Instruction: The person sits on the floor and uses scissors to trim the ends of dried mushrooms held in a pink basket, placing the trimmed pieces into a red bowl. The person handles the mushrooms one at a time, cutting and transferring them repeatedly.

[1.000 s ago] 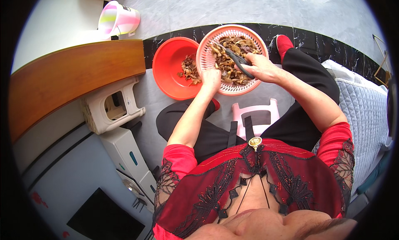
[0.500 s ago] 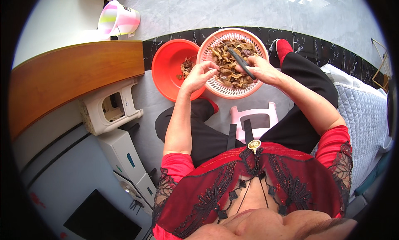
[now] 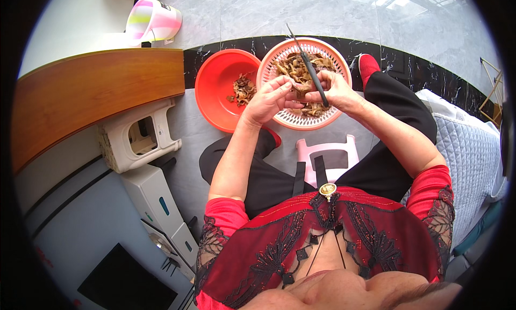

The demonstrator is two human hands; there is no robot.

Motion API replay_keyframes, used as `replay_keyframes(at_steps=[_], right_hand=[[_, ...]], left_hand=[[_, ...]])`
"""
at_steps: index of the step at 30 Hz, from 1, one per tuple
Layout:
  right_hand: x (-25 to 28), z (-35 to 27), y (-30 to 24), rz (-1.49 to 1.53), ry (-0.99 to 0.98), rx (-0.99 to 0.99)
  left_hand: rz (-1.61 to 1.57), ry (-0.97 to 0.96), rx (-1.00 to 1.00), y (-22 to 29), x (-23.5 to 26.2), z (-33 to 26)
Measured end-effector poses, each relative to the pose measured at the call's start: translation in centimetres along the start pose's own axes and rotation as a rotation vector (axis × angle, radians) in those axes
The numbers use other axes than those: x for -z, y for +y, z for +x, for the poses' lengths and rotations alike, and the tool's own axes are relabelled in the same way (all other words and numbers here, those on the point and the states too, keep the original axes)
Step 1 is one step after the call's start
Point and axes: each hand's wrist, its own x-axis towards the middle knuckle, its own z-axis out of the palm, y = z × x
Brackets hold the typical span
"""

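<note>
My right hand (image 3: pixel 334 91) grips a black-handled knife (image 3: pixel 310 71), its narrow blade pointing up and away. Between the fingertips of my left hand (image 3: pixel 273 99) is a brown mushroom piece (image 3: pixel 302 89), which the right fingers also touch or nearly touch. Both hands are over a pink and white slotted basket (image 3: pixel 337 60) heaped with brown mushrooms (image 3: pixel 293 68). Left of it, against the basket, stands a red basin (image 3: pixel 215 89) with a small pile of brown pieces (image 3: pixel 244 89) inside.
A pink stool (image 3: pixel 328 146) stands between my legs. On the left are a wooden tabletop (image 3: pixel 102 89) and a cream plastic stool (image 3: pixel 142 135). A striped bucket (image 3: pixel 156 22) stands at the far left, and a quilted light-blue cover (image 3: pixel 465 149) lies at my right.
My hands have come together over the basket, the left moving right. The knife has swung more upright, showing its blade. A mushroom piece now shows between my fingers.
</note>
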Motion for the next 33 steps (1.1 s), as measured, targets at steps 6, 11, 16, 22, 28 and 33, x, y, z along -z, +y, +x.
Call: replay_keyframes(at_steps=[6, 11, 16, 22, 28, 33], right_hand=[[-0.5, -0.4, 0.1, 0.027, 0.015, -0.101], [-0.6, -0.3, 0.2, -0.011, 0.014, -0.105], [-0.5, -0.3, 0.4, -0.025, 0.031, -0.100], [-0.5, -0.3, 0.2, -0.001, 0.059, -0.103], [-0.5, -0.2, 0.0, 0.001, 0.067, -0.103], [-0.3, -0.4, 0.0, -0.039, 0.071, -0.099]], left_hand=[[0.007, 0.115, 0.011, -1.4, 0.1, 0.7], [0.120, 0.196, 0.003, -2.4, 0.6, 1.3], [-0.100, 0.151, 0.018, -2.7, 1.0, 1.5], [-0.113, 0.095, -0.042, -2.2, 1.3, 1.4], [-0.206, 0.087, -0.029, -1.8, 1.1, 1.2], [-0.143, 0.149, -0.007, -1.5, 1.1, 1.1]])
